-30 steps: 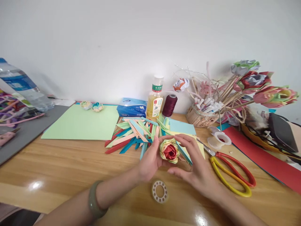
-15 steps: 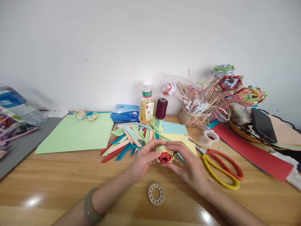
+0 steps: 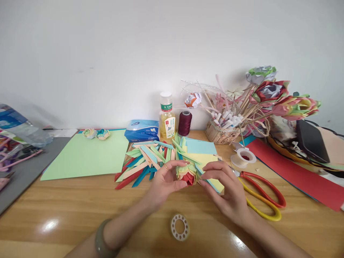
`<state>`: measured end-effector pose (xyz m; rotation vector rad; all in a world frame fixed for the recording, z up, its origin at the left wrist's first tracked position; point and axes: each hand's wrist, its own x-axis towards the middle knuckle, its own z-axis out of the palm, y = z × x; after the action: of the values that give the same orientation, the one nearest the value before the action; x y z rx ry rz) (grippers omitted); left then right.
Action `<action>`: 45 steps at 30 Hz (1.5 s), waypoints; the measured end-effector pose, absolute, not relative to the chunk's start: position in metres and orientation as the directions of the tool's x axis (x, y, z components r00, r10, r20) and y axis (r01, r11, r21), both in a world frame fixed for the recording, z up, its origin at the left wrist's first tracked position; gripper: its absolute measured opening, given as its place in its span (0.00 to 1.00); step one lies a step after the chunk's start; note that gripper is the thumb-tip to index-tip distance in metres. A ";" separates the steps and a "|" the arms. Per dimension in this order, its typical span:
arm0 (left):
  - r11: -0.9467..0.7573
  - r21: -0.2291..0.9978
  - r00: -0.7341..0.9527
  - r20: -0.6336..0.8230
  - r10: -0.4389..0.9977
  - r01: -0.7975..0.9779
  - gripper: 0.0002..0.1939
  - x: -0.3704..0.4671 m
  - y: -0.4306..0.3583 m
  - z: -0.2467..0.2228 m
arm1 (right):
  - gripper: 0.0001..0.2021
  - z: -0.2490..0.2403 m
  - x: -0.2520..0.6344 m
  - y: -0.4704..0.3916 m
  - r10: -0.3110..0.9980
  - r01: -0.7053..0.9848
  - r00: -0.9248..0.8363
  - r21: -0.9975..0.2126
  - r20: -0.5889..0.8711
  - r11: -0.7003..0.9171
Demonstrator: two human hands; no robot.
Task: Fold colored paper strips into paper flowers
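A small folded paper flower (image 3: 188, 175), red inside with pale green and yellow outer petals, is held above the wooden table. My left hand (image 3: 168, 181) grips it from the left, thumb below and fingers above. Close to its right edge is my right hand (image 3: 224, 186), its fingers bent and thumb apart from them, with nothing visible between them. Behind the flower lies a heap of coloured paper strips (image 3: 146, 161), beside yellow and light blue sheets (image 3: 200, 146). A roll of tape (image 3: 180, 227) lies nearer the front.
Red-and-yellow scissors (image 3: 264, 195) and a white spool (image 3: 243, 157) lie right. Behind stand a bottle (image 3: 167, 120), maroon thread (image 3: 185, 123) and a basket (image 3: 221, 134) with paper flowers. Two paper rosettes (image 3: 96, 134) rest on a green sheet (image 3: 88, 157); a tissue pack (image 3: 142, 130) is behind.
My right hand has moved off the flower to the right. The flower, still in my left hand, has tilted and shows more of its outer petals. The view has shifted slightly.
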<state>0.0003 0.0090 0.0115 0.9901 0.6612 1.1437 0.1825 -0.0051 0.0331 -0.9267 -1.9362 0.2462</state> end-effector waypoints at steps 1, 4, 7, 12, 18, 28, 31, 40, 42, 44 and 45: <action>0.078 0.900 0.296 0.059 0.953 -0.429 0.18 0.000 0.009 0.011 | 0.08 0.033 0.183 -0.005 0.668 0.509 -0.305 -0.477 0.679 0.717; 0.052 0.914 0.295 0.076 0.953 -0.403 0.18 0.001 0.008 0.008 | 0.09 0.032 0.183 -0.003 0.628 0.513 -0.384 -0.409 0.677 0.755; 0.036 0.924 0.310 0.090 0.946 -0.380 0.17 0.001 0.006 0.007 | 0.07 0.032 0.183 -0.003 0.620 0.522 -0.390 -0.391 0.681 0.758; 0.047 0.928 0.319 0.080 0.944 -0.370 0.17 0.003 0.004 0.009 | 0.07 0.029 0.187 -0.003 0.644 0.547 -0.397 -0.395 0.653 0.738; 0.053 0.931 0.323 0.071 0.944 -0.361 0.17 0.006 0.002 0.009 | 0.08 0.029 0.192 -0.003 0.449 0.603 -0.502 -0.073 0.739 0.794; 0.016 0.942 0.284 0.085 0.955 -0.334 0.17 0.011 -0.002 0.004 | 0.09 0.028 0.190 -0.003 0.466 0.627 -0.562 -0.016 0.683 0.779; 0.025 0.943 0.277 0.072 0.958 -0.333 0.17 0.012 -0.002 0.005 | 0.09 0.026 0.189 -0.003 0.510 0.630 -0.520 -0.096 0.685 0.770; 0.013 0.936 0.224 0.071 0.972 -0.351 0.18 0.012 -0.002 0.005 | 0.07 0.032 0.176 -0.005 0.829 0.579 -0.372 -0.594 0.418 0.559; 0.025 0.931 0.226 0.062 0.972 -0.363 0.19 0.012 -0.002 0.005 | 0.06 0.032 0.176 -0.005 0.832 0.557 -0.342 -0.619 0.436 0.553; 0.038 0.925 0.239 0.057 0.969 -0.377 0.18 0.012 -0.001 0.005 | 0.04 0.032 0.177 -0.004 0.839 0.520 -0.303 -0.659 0.452 0.543; 0.045 0.923 0.247 0.055 0.967 -0.383 0.18 0.011 -0.001 0.004 | 0.03 0.031 0.177 -0.004 0.850 0.503 -0.287 -0.686 0.442 0.526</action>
<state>0.0115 -0.0010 0.0044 1.0303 0.7344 1.1871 0.1773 -0.0036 0.0314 -1.1030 -1.9500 0.5379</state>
